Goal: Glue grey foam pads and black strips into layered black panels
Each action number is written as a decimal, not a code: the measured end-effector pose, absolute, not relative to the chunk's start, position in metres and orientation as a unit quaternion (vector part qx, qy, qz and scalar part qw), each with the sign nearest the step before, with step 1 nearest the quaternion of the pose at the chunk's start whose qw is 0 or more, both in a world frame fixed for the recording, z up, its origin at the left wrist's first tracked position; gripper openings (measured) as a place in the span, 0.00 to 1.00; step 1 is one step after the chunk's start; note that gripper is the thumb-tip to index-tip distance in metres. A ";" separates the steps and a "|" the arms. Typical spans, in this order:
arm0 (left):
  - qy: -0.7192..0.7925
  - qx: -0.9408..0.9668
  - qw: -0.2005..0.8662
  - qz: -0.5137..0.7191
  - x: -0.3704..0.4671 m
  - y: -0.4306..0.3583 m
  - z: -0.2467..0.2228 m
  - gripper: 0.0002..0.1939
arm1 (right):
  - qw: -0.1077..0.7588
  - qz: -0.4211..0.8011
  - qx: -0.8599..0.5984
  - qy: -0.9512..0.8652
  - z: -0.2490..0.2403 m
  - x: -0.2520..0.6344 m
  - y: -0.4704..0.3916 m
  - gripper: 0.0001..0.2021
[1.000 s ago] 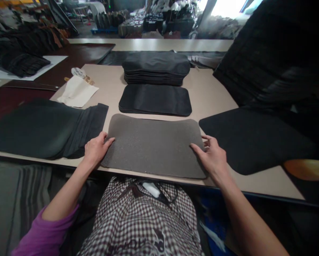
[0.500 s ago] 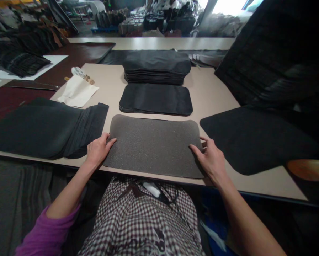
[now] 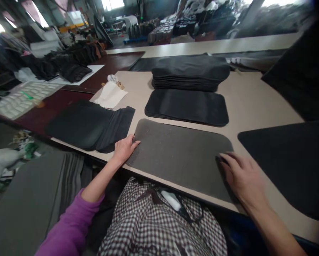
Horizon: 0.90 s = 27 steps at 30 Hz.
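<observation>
A dark grey rectangular sheet (image 3: pixel 177 156) with rounded far corners lies flat near the table's front edge. My left hand (image 3: pixel 124 149) grips its left edge, thumb on top. At the sheet's right end is my right hand (image 3: pixel 242 174), slightly blurred, its thumb and fingers closed around the edge, which looks a little lifted. Just beyond the sheet lies a low pile of black rounded panels (image 3: pixel 187 106), and behind that a taller black stack (image 3: pixel 190 73).
Fanned dark sheets (image 3: pixel 92 124) lie left, and a large black piece (image 3: pixel 290 160) lies right. A cream cloth (image 3: pixel 111 94) is at the back left of the beige board (image 3: pixel 255 92). More grey sheets (image 3: pixel 33 192) hang or lie below the table at left.
The view has swung left, so the table things appear farther right. My right hand has closed further over the sheet's right edge; my left hand keeps its place at the left edge.
</observation>
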State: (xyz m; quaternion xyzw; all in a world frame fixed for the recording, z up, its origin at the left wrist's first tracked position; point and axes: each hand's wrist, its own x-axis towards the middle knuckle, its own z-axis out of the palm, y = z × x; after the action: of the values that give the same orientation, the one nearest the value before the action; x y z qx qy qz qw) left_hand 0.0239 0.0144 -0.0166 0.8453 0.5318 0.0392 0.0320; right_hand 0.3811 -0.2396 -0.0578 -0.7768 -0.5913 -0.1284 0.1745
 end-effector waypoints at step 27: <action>0.425 0.889 -0.059 0.161 0.045 -0.011 -0.015 0.30 | 0.107 -0.147 -0.754 -0.632 -0.086 0.397 -0.245 0.21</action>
State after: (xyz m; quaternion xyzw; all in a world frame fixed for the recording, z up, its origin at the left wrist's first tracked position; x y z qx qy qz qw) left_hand 0.0447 -0.0112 -0.0151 0.8888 0.4251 0.1606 -0.0592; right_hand 0.3969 -0.2447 -0.0860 -0.7537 -0.6316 -0.1469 0.1075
